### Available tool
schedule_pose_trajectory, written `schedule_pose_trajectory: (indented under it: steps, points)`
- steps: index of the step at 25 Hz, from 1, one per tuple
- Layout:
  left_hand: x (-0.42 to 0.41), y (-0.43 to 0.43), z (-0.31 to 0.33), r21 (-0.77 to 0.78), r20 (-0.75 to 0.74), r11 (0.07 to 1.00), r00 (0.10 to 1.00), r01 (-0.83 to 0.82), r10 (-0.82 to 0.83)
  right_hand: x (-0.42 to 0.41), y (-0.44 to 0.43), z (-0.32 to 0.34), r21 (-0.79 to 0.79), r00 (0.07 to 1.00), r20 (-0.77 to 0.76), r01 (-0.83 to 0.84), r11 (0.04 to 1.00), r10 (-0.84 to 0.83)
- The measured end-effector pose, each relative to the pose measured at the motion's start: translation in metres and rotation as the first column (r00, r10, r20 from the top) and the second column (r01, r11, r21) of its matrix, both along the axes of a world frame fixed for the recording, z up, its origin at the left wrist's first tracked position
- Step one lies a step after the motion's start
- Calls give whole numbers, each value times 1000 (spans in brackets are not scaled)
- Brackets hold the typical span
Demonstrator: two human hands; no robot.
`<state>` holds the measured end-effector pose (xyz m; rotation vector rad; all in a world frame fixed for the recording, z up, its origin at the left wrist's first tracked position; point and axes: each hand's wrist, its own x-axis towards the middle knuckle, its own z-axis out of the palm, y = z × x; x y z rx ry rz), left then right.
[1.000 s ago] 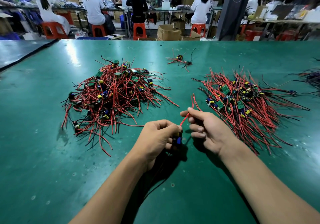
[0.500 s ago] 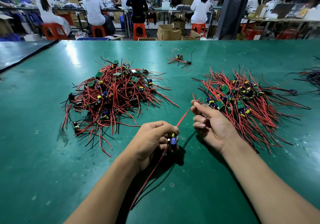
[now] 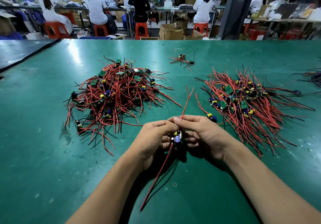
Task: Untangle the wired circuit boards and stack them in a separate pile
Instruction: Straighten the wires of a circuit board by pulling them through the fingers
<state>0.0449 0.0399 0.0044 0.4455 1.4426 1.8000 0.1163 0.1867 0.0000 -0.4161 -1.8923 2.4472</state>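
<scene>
A small circuit board (image 3: 177, 137) with yellow and blue parts sits between my two hands at the table's near middle. My left hand (image 3: 153, 137) grips the board from the left. My right hand (image 3: 202, 133) pinches its red wires (image 3: 186, 103), which rise up and away from the fingertips. Another red and black wire pair (image 3: 157, 177) trails from the board toward me. A tangled heap of wired boards (image 3: 112, 95) lies to the left. A flatter, combed-out pile (image 3: 243, 102) lies to the right.
The green table (image 3: 52, 154) stretches wide around my arms. A few loose wired boards (image 3: 182, 59) lie at the far middle, and dark wires (image 3: 312, 75) at the far right edge. Beyond the table's far edge, people sit on red stools at other benches.
My right hand has come back from near the right pile to meet the left hand at the board. The red wires now point straight up from my fingertips.
</scene>
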Motion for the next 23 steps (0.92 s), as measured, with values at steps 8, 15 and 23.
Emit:
schedule_pose_trajectory:
  steps: [8,15,23]
  points:
    - [-1,-3,3,0,32,998,998,63,-63,-1,2,0,-28,993,-65,95,995,-96]
    - [6,-2,2,-49,-112,998,993,25,-31,-6,15,3,-78,874,1,484,871,-486]
    - [5,-3,3,-46,-95,999,995,6,-10,0,23,7,-83,855,95,518,852,-510]
